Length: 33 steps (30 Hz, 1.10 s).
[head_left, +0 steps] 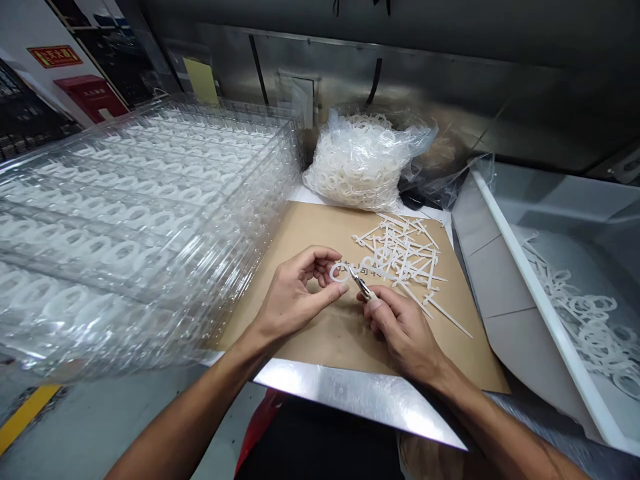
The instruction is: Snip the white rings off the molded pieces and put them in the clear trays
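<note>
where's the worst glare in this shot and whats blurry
In the head view, the steel edge has the harshest glare, the clear trays streak with highlights and look soft toward the lower left, and the wide lens bends the frame edges; the left hand and right hand look fairly sharp.

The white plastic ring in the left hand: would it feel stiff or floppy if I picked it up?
The white plastic ring is probably fairly stiff, since it keeps a round shape in the left hand. Its thin band suggests it is light. On its edge it might roll across the brown cardboard sheet, though lying flat it would likely stay put.
</note>
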Motion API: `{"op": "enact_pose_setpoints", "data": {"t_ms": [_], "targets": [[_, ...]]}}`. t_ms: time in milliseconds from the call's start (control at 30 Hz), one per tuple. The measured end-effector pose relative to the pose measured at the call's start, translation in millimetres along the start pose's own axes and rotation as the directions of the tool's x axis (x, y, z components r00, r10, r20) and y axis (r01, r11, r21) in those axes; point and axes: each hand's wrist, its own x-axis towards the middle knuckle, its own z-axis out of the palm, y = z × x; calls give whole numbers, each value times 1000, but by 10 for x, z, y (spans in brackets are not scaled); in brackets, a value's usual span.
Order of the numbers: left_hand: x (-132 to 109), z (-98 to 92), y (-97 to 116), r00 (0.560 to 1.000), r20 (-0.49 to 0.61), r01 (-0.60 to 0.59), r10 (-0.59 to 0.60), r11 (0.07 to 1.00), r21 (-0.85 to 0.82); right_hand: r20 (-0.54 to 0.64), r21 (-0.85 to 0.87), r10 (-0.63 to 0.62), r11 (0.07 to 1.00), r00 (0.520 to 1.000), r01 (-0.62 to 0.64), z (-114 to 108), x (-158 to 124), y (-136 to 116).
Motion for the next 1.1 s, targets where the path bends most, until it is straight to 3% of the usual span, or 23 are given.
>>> {"op": "enact_pose_setpoints", "data": {"t_ms": [333,700,933,1100], "targets": [[-24,1,-52,989,-33,-132,142,969,210,10,37,-1,999,1000,0,14,-20,-21],[-26,-5,-58,976,-25,-202,218,934,295,21,-27,-9,1000,1000,10,21,-18,-29],[-21,-8,-62,979,-12,-191,203,939,287,17,-143,-22,989,1000,24,44,-7,-4],[-16,-12,-92,994,-36,-92,101,977,195,17,-160,-21,987,1000,24,57,12,3]]}}
